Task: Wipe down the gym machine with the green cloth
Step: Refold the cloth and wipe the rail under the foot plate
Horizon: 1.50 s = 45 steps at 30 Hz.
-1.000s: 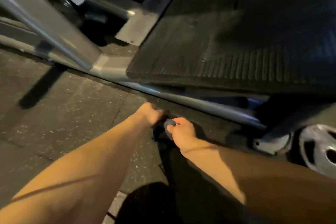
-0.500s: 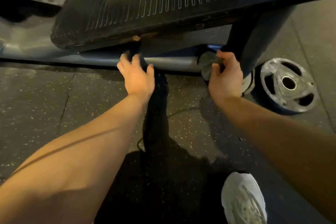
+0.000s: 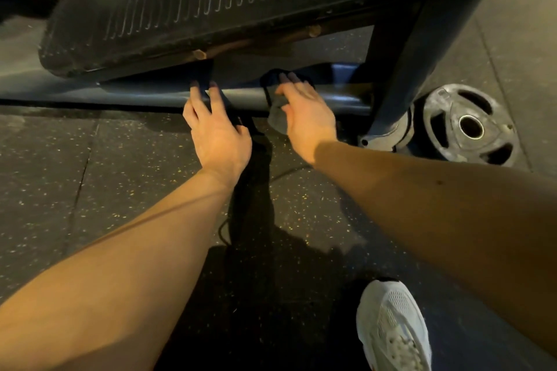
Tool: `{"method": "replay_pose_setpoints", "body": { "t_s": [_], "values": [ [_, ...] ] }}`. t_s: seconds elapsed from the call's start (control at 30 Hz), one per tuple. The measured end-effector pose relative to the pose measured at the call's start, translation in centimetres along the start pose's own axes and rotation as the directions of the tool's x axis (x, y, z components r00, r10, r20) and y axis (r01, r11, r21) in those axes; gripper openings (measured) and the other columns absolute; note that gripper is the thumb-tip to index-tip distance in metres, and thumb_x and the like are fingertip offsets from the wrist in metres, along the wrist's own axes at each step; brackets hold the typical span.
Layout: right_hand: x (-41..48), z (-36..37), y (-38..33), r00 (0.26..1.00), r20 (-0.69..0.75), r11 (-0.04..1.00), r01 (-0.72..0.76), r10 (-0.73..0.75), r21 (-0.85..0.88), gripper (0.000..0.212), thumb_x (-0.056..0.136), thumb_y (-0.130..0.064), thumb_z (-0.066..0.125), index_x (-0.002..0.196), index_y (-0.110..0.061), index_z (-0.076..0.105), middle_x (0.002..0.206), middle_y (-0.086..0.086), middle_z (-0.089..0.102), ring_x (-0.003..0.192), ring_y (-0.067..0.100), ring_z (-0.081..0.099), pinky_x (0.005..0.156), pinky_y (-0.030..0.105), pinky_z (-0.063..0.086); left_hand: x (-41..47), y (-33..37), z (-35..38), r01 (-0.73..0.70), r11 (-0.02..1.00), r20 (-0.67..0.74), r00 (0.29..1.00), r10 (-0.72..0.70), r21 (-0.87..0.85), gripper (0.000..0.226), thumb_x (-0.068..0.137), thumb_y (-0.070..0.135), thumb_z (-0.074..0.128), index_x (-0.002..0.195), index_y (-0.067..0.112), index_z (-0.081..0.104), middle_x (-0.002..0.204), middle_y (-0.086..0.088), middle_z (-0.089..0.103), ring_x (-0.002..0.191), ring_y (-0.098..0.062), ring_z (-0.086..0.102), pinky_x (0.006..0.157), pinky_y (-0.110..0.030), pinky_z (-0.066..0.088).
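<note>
Pressing the cloth (image 3: 278,123) onto the machine's low tube (image 3: 135,95) near the upright post (image 3: 401,75), the right hand (image 3: 307,119) lies flat-fingered; the left hand (image 3: 217,135) rests alongside, fingers straight, grasping nothing.

Footplate (image 3: 211,3): black, scored with pale parallel ribs and nested angular lines at centre. Frame tube (image 3: 135,93): dark blue-grey with a warm sheen. Cloth (image 3: 278,120): reads dull grey in the amber light, near-black where shadowed. Floor (image 3: 90,175): charcoal, flecked all over with small pale and yellowish specks. Weight plate (image 3: 501,126): dark grey, bright silver ring at the hub. Shoe (image 3: 391,325): white, fine mesh pattern.
</note>
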State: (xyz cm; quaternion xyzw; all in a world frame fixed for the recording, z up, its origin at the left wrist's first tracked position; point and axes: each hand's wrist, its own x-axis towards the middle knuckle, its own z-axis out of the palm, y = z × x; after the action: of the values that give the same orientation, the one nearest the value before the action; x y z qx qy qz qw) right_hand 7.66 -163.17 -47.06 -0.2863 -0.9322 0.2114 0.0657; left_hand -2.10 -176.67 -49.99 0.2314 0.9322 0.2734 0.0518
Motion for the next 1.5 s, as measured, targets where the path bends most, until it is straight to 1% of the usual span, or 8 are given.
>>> {"method": "replay_pose_setpoints", "body": {
  "t_s": [0.13, 0.23, 0.53, 0.67, 0.8, 0.97, 1.17, 1.5],
  "values": [
    [1.0, -2.3, 3.6, 0.966, -0.052, 0.963, -0.257, 0.254, -0.076, 0.035, 0.108, -0.029, 0.039, 0.142, -0.021, 0.046, 0.131, 0.012, 0.056, 0.123, 0.03, 0.054, 0.095, 0.042, 0.045, 0.0, 0.1, -0.1, 0.005, 1.0, -0.002, 1.0, -0.005, -0.008, 0.082, 0.09, 0.021, 0.065, 0.16, 0.013, 0.022, 0.167, -0.015, 0.007, 0.15, -0.035, 0.013, 0.125, -0.041, 0.023],
    [2.0, -1.8, 2.8, 0.912, -0.148, 0.907, -0.4, 0.382, -0.132, 0.038, 0.11, -0.03, 0.033, 0.137, -0.009, 0.05, 0.131, 0.017, 0.057, 0.123, 0.034, 0.053, 0.1, 0.042, 0.04, 0.1, 0.1, -0.4, 0.005, 1.0, 0.02, 1.0, -0.004, -0.031, 0.08, 0.091, 0.022, 0.064, 0.16, 0.013, 0.023, 0.167, -0.014, 0.006, 0.151, -0.035, 0.011, 0.125, -0.042, 0.023],
    [3.5, 1.9, -2.7, 0.995, 0.027, 0.984, 0.095, -0.092, -0.153, 0.059, 0.105, -0.044, 0.041, 0.158, -0.02, 0.032, 0.168, 0.004, 0.024, 0.157, 0.022, 0.012, 0.128, 0.038, 0.008, 0.6, -0.4, -1.1, -0.02, 1.0, 0.01, 1.0, 0.02, 0.01, 0.077, 0.088, 0.02, 0.067, 0.157, 0.014, 0.032, 0.164, -0.014, 0.014, 0.147, -0.034, 0.017, 0.122, -0.041, 0.026],
    [1.5, -1.2, 2.9, 0.975, -0.078, 0.959, -0.218, 0.207, -0.179, 0.047, 0.109, -0.045, 0.03, 0.143, -0.018, 0.047, 0.144, 0.014, 0.051, 0.134, 0.034, 0.047, 0.108, 0.048, 0.041, 0.6, 0.0, -0.8, 0.005, 1.0, -0.006, 1.0, -0.005, -0.006, 0.073, 0.091, 0.022, 0.064, 0.156, 0.014, 0.033, 0.164, -0.014, 0.015, 0.147, -0.033, 0.018, 0.123, -0.041, 0.026],
    [2.5, -1.1, 4.1, 0.884, -0.153, 0.869, -0.464, 0.442, -0.172, 0.046, 0.11, -0.04, 0.027, 0.141, -0.014, 0.047, 0.14, 0.018, 0.054, 0.128, 0.039, 0.051, 0.107, 0.049, 0.039, 0.6, -0.1, -1.1, 0.023, 0.999, -0.025, 0.999, -0.021, 0.05, 0.073, 0.089, 0.025, 0.066, 0.155, 0.021, 0.036, 0.164, -0.012, 0.018, 0.147, -0.035, 0.021, 0.12, -0.049, 0.027],
    [3.3, 2.8, -2.2, 0.983, -0.134, 0.975, -0.145, 0.123, -0.167, 0.048, 0.108, -0.033, 0.035, 0.153, -0.015, 0.041, 0.165, 0.012, 0.029, 0.155, 0.033, 0.016, 0.127, 0.044, 0.007, 1.0, -1.7, -1.9, 0.013, 1.0, -0.027, 1.0, -0.013, -0.027, 0.068, 0.087, 0.021, 0.068, 0.15, 0.021, 0.043, 0.161, -0.013, 0.022, 0.145, -0.035, 0.023, 0.118, -0.05, 0.03],
    [3.2, 4.2, -5.0, 0.945, 0.076, 0.937, 0.325, -0.318, -0.125, 0.051, 0.1, -0.017, 0.056, 0.15, -0.017, 0.047, 0.165, 0.004, 0.032, 0.155, 0.023, 0.02, 0.125, 0.034, 0.005, 1.2, -2.7, -2.3, 0.028, 0.991, -0.077, 0.996, -0.038, -0.129, 0.063, 0.086, 0.011, 0.066, 0.146, 0.014, 0.046, 0.157, -0.013, 0.027, 0.144, -0.033, 0.024, 0.12, -0.042, 0.028],
    [1.6, 1.3, 3.5, 0.954, -0.037, 0.939, 0.287, -0.299, -0.191, 0.038, 0.089, -0.026, 0.045, 0.115, -0.017, 0.073, 0.15, 0.008, 0.052, 0.124, 0.039, 0.044, 0.098, 0.04, 0.028, 2.5, -2.9, -2.3, 0.179, 0.931, -0.175, 0.954, -0.244, -0.318, 0.043, 0.09, 0.014, 0.067, 0.129, 0.007, 0.051, 0.138, -0.012, 0.039, 0.126, -0.029, 0.037, 0.101, -0.023, 0.028]
  ]
}}
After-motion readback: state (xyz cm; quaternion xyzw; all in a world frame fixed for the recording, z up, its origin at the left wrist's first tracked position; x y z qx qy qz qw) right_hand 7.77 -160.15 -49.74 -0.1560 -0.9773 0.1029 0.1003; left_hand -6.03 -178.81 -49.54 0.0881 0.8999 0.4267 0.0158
